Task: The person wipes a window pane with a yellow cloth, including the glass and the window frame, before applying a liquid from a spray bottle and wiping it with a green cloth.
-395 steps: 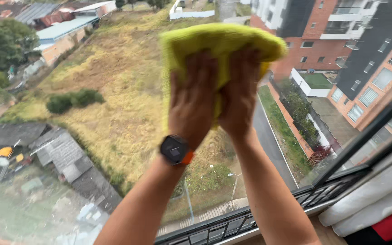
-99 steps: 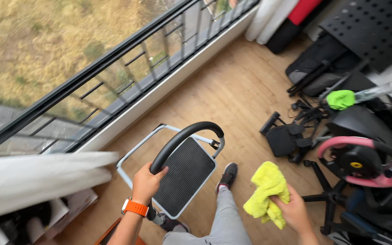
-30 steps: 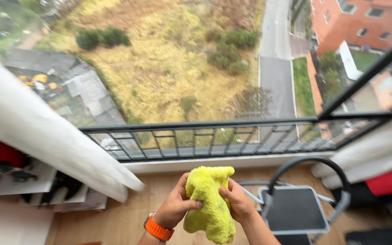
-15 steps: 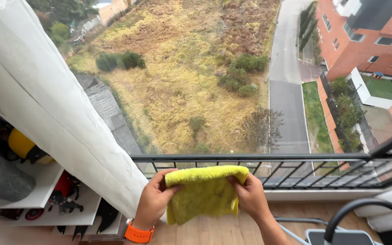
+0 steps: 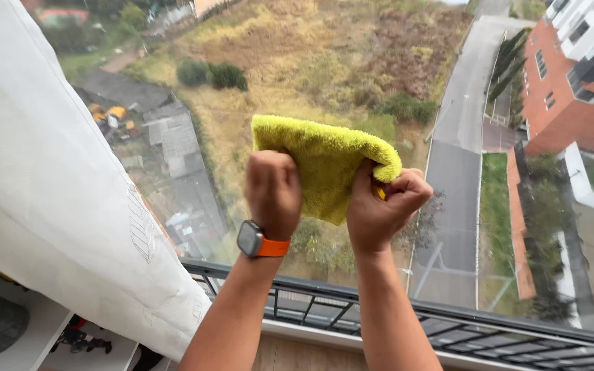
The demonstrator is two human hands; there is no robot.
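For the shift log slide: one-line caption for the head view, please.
Both hands, left hand and right hand, grip a yellow cloth raised before the window.

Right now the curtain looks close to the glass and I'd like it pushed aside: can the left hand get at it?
Probably yes. The curtain hangs just left of the left hand with nothing between, but that hand is gripping the cloth.
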